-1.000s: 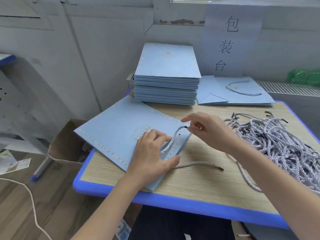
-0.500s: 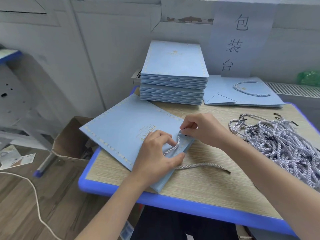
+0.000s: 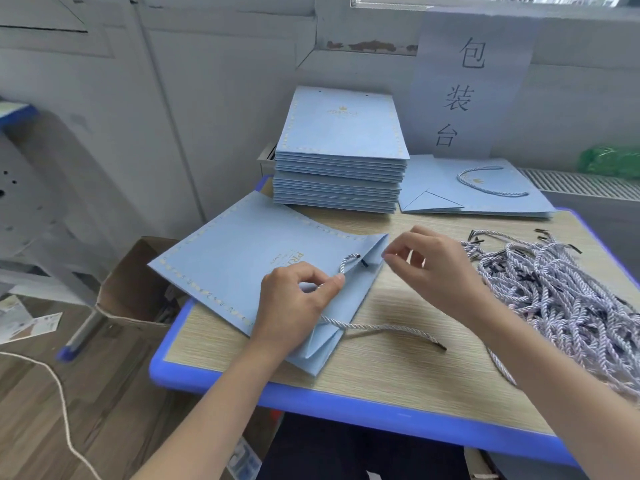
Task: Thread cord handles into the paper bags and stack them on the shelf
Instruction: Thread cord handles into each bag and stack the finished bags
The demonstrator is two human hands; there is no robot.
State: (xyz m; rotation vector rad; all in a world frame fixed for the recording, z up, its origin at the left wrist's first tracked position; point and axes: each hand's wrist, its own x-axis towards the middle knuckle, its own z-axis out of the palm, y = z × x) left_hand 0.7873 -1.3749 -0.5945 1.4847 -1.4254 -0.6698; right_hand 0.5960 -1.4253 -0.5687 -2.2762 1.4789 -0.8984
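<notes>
Clutter rings the wood-grain tabletop with its blue rim: a tall stack of flat light-blue paper bags at the far edge, one finished light-blue bag with a cord handle lying beside it, and a tangled heap of white twisted cords with black tips filling the right side. An open brown cardboard box stands on the floor just past the left edge. The flat light-blue paper bag being worked lies at the front left, one corner overhanging the rim. The left hand has its grip pinched on the single white twisted cord, threaded through a hole at the bag's mouth; its free end trails across bare tabletop. The right hand pinches the bag's top edge, lifting it.
</notes>
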